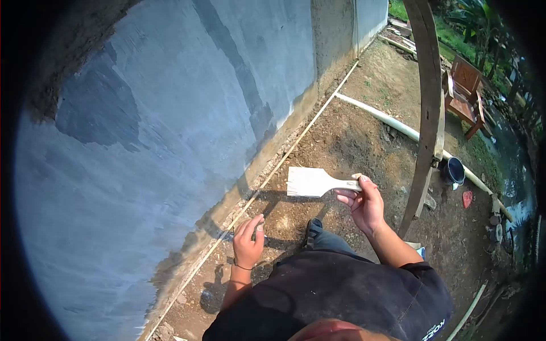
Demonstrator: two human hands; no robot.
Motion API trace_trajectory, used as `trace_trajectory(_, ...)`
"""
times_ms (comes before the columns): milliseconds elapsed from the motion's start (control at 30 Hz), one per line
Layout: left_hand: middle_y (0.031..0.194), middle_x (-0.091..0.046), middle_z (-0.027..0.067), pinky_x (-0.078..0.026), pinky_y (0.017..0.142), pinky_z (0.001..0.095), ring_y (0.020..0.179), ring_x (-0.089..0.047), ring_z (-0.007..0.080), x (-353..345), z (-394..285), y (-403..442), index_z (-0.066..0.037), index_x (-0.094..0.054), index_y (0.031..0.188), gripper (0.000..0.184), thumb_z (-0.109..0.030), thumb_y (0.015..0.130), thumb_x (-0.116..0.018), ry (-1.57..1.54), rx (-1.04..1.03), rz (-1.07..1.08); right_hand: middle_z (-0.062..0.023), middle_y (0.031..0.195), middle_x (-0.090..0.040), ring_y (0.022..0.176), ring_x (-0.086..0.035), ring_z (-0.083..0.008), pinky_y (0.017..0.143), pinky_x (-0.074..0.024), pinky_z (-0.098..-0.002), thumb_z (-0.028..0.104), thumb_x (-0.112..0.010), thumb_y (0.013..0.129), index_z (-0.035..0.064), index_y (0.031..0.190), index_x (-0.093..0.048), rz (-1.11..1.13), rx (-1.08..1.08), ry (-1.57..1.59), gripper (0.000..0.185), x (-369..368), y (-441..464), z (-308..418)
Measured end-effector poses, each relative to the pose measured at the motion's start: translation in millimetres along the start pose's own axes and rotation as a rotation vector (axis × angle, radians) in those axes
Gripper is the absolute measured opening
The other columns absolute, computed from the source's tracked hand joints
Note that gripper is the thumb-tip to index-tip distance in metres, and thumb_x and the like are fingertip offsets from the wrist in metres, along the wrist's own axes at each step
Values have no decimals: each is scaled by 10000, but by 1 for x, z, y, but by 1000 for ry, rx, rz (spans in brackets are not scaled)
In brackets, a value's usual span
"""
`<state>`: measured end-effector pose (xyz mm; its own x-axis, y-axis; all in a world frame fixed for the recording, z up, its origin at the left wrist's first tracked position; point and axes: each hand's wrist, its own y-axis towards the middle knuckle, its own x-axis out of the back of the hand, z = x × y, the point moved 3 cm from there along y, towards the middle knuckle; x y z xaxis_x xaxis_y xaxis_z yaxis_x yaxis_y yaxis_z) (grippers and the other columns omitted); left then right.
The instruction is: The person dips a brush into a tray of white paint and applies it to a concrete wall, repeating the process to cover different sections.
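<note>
Now the right hand point(364, 206) grips a wide white brush point(310, 182) by its handle point(346, 184), thumb above and fingers below, so that the brush is in the air over the brown soil point(355, 136), apart from the wall point(176, 148). The left hand point(248, 244), loosely curled, appears to hold nothing and is nearer to the foot of the wall. To handle the brush well, it seems best to keep the grip firm but not stiff, the wrist free and the flat head level. This head is broad and thin, somewhat ragged at its end, and narrows toward the handle. The wall is grey-blue and streaky, with darker patches; beside it, a pale narrow strip point(298, 142) runs along rough, crumbly soil.
</note>
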<state>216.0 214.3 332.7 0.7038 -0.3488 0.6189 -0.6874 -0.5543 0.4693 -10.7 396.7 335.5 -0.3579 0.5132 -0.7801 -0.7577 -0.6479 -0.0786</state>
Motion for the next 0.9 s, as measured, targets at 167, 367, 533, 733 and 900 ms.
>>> trace_trajectory(167, 933, -632, 139, -466, 777, 356, 862, -601, 300, -41, -88, -37, -8, -591, 1031, 243, -60, 798, -545, -157, -519, 264, -177, 922, -616, 785, -647, -301, 633, -566, -347, 260, -457, 910, 45, 1018, -507, -311, 328, 97, 246, 91, -174, 43)
trace_trajectory(367, 912, -635, 140, -478, 739, 365, 849, -609, 297, -57, -156, -204, -33, -567, 1109, 300, -88, 815, -538, -257, -129, 279, -161, 891, -608, 716, -646, -285, 592, -566, -336, 280, -490, 896, 29, 986, -528, -468, 167, 78, 269, 146, -300, 100)
trace_trajectory(533, 875, -643, 139, -490, 703, 358, 808, -624, 287, -27, -178, -319, -26, -561, 1112, 280, -101, 846, -517, -32, 119, 337, -157, 869, -623, 725, -649, -274, 610, -557, -332, 275, -487, 899, 30, 993, -533, -294, 244, 72, 267, 163, -338, 145)
trace_trajectory(733, 862, -655, 131, -489, 711, 338, 802, -638, 244, -70, -253, -408, -11, -567, 1088, 242, -96, 877, -484, -68, 464, -140, -170, 868, -622, 724, -650, -292, 592, -573, -352, 241, -483, 900, 26, 980, -539, -93, -38, 88, 236, 222, -381, 193)
trace_trajectory(900, 928, -647, 103, -461, 791, 303, 875, -610, 177, -131, -387, -434, -2, -564, 1097, 237, -71, 882, -493, -106, 254, 9, -181, 858, -617, 722, -651, -272, 612, -569, -321, 246, -452, 916, 12, 994, -506, -174, -174, 45, 252, 297, -440, 247)
